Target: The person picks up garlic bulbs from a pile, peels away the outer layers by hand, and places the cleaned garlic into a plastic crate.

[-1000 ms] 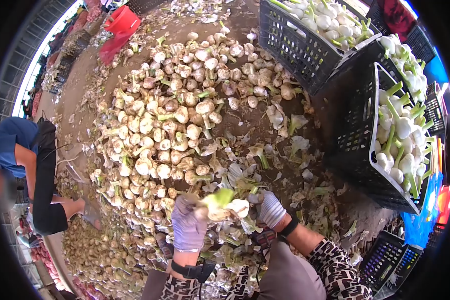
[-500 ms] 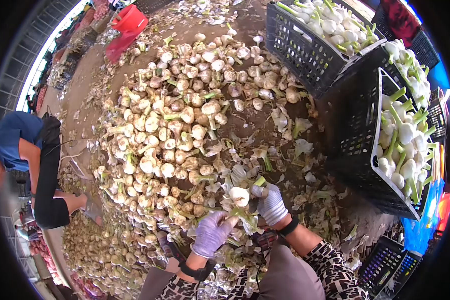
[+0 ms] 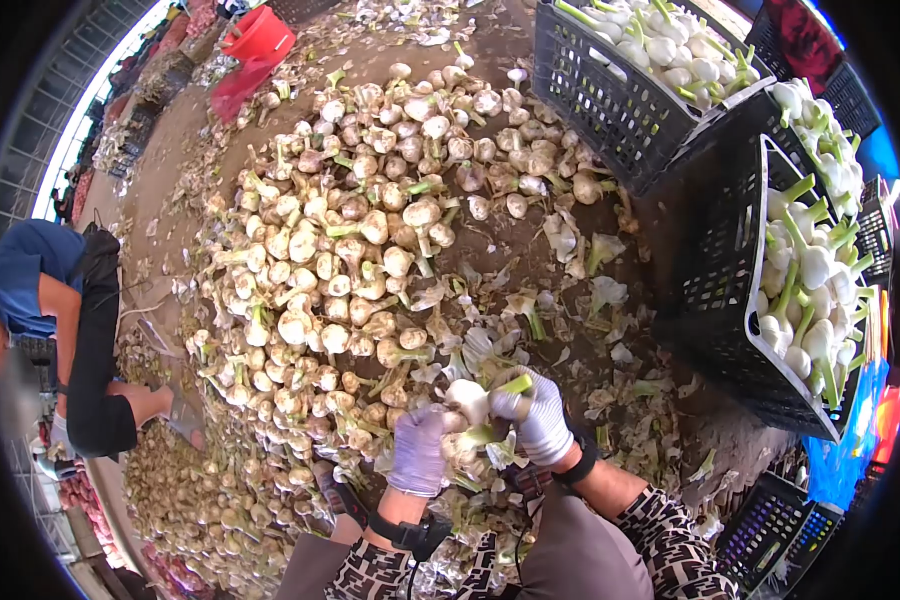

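Observation:
Between my hands is a peeled white garlic bulb [image 3: 467, 400] with a short green stem. My right hand [image 3: 540, 415], in a pale striped glove, is closed around that stem. My left hand [image 3: 419, 450], in a lilac glove and slightly blurred, has its fingers curled against the bulb's left side. Just below, a second, browner garlic bulb [image 3: 459, 449] with a green stem lies against the left fingers; their exact grip on it is partly hidden. A large heap of unpeeled garlic bulbs [image 3: 335, 285] spreads over the ground ahead and to the left.
Black crates [image 3: 710, 260] full of white garlic stand at the right. Loose skins [image 3: 610, 295] litter the ground before them. A red bucket [image 3: 260, 38] is at the far left. Another person [image 3: 65, 320] bends at the left edge. A blue plastic bag [image 3: 842, 440] hangs at lower right.
My left hand has moved up and turned toward the white bulb, which has shifted slightly left and down. The browner bulb now shows beneath it. My right hand remains near the stem.

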Tool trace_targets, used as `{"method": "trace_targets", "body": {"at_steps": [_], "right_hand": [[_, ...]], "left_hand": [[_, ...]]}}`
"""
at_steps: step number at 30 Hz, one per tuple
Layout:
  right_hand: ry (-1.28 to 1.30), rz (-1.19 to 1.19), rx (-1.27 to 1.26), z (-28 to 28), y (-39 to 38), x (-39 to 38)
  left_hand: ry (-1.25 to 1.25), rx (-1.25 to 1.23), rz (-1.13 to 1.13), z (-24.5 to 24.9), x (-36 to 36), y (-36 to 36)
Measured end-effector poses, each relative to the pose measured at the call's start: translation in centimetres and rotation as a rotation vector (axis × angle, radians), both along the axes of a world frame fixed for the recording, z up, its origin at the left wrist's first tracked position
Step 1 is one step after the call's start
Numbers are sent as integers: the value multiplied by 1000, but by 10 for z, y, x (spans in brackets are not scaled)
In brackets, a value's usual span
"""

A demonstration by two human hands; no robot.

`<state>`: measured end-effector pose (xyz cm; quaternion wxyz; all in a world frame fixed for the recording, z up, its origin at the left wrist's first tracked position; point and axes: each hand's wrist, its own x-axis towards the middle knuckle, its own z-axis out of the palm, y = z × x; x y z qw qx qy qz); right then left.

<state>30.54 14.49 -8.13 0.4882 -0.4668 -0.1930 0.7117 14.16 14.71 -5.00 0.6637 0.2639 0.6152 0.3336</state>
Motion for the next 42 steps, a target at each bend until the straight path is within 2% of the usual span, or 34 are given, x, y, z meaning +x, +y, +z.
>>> {"method": "trace_targets", "body": {"at_steps": [1,2,3,4,6,8,9,11,15,19,22,24,25,26,27,28,30,32,34,35,36,37,40,41,42], "right_hand": [[192,-70,-104,-5,3,0],[191,-71,-101,-8,3,0],[295,-87,-177,-10,3,-1],[399,-102,-254,-12,2,-2],[417,-84,-265,-11,2,-2],[263,-116,-176,-8,2,-3],[264,-115,-177,-8,1,-3],[13,-28,0,-9,-1,-1],[-111,74,24,13,0,4],[-110,35,48,13,1,3],[-11,20,-3,-3,-2,3],[402,-87,-270,-18,-1,2],[648,-78,-374,1,6,8],[649,-79,-370,0,10,9],[729,-93,-410,-4,13,11],[810,-107,-452,-10,13,12],[880,-80,-466,-19,8,11],[706,-124,-462,-3,10,5],[608,-96,-423,-8,6,2],[534,-76,-370,-6,6,0],[459,-57,-316,-5,7,-1],[349,-138,-240,-8,7,-4],[290,-24,-208,-10,9,11],[362,-15,-211,-13,8,11],[362,-14,-211,-18,7,10]], "left_hand": [[-122,17,53,3,1,1],[-124,19,52,-1,-2,0],[16,167,-89,-8,-7,-2],[-19,140,-84,-8,-10,-2],[-51,110,-77,-7,-14,-1],[215,292,-275,-6,-15,1],[216,291,-274,-1,-12,2],[7,-42,0,13,-3,4],[-4,-27,-19,1,-4,6],[-8,8,21,-9,-6,3],[1,-22,0,-5,-8,2],[0,-35,-43,-3,-9,1],[285,-17,-261,-4,-9,-1],[573,3,-481,-6,-11,-3],[272,-152,-335,-22,-21,-15],[273,-152,-338,-22,-19,-13],[735,673,-408,-20,-9,-14],[672,589,-373,-10,-1,-15],[375,540,-336,-6,6,-10],[216,515,-205,-8,11,-10],[215,515,-208,-4,13,-7],[157,414,-169,3,16,-3],[19,194,-96,-2,4,-5],[-63,81,-59,-4,0,-6],[-63,81,-58,-3,0,-8]]}}
